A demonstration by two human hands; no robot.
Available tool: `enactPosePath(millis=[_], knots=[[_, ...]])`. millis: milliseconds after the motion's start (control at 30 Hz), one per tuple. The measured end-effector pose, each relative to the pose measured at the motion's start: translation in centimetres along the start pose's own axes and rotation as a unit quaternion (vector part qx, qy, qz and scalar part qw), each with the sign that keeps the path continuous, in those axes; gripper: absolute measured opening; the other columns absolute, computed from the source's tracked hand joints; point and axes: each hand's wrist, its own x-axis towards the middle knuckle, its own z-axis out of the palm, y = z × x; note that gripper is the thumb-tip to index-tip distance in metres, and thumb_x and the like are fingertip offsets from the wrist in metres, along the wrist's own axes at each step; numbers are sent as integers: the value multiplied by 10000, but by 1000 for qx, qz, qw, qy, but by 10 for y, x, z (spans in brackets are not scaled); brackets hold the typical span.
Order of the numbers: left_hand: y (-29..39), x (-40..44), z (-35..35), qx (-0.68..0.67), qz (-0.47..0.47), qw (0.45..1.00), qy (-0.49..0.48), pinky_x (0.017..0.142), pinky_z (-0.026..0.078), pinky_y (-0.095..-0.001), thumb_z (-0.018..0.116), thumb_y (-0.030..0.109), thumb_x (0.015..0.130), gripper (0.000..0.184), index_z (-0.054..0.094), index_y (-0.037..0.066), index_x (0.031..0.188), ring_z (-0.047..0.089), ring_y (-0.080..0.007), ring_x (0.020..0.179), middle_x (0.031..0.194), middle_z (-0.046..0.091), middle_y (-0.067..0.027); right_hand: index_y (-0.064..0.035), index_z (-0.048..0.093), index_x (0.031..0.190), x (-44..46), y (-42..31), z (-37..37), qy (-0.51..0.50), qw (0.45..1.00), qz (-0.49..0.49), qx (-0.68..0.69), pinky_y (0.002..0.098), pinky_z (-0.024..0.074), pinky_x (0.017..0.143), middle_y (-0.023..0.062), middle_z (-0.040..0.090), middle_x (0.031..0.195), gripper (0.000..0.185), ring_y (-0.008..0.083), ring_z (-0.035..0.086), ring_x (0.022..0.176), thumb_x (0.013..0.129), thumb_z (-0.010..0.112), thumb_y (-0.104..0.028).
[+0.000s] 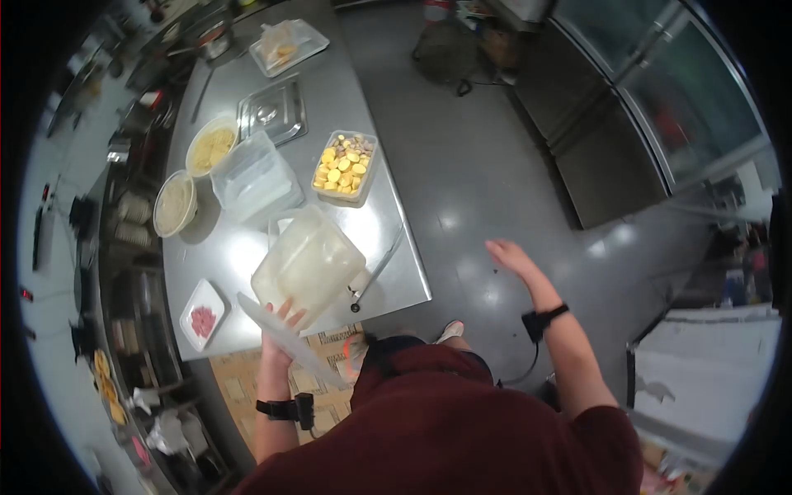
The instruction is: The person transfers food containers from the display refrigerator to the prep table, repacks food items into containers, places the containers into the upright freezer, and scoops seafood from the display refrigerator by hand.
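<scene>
My left hand [279, 340] is at the near edge of the steel table, its fingers gripping a thin translucent plastic lid [290, 345] that stands on edge. Just beyond its fingertips is a large translucent plastic container [312, 256], tilted on the table; whether the fingers touch it I cannot tell. Off to the side over the floor, my right hand [510, 256] is held out with nothing visible in it, its fingers loosely extended. Another clear container [257, 177] lies behind. A tub of yellow cut pieces [345, 167] stands near the table's right edge.
A white dish of pink meat [203, 318] sits at the table's near left. Two round tubs [176, 204] and a steel lid [273, 110] are farther back, with a tray [289, 47] at the far end. A glass-door fridge [693, 99] stands across the floor.
</scene>
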Motion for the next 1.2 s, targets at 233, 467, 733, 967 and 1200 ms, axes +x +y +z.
enactPosePath(millis=[233,467,733,967,1200], knots=[[-100,-39,72,-109,147,965,189,777,477,-364,355,400,891,433,468,79,1159,552,-218,918,1103,544,-80,17,580,970,205,-198,20,-170,967,-185,-41,362,441,738,170,612,861,464,294,577,830,830,467,-411],[-138,-4,103,-199,168,939,223,706,479,-317,396,384,886,478,429,58,1235,560,-187,833,984,562,-68,7,574,968,303,-285,83,-115,913,-353,-167,399,426,773,197,588,946,372,353,549,887,832,429,-308],[-133,24,167,-199,216,898,329,616,466,-272,460,299,874,381,488,49,1160,553,-141,729,826,548,-20,-1,480,804,355,-334,108,-364,819,-343,-282,345,484,477,138,568,654,163,238,591,530,769,498,-160],[-146,55,188,-228,275,833,422,648,484,-299,464,305,873,357,508,28,1095,571,-153,751,842,570,-44,-41,428,742,379,-327,95,-477,811,-296,-166,245,388,320,64,526,571,95,127,530,398,756,513,-81],[-118,76,101,-195,267,868,370,705,489,-297,454,301,879,378,514,-14,1079,589,-177,828,966,591,-92,-47,432,751,343,-357,71,-422,855,-268,-140,217,349,304,34,507,563,85,99,499,393,764,512,-73]])
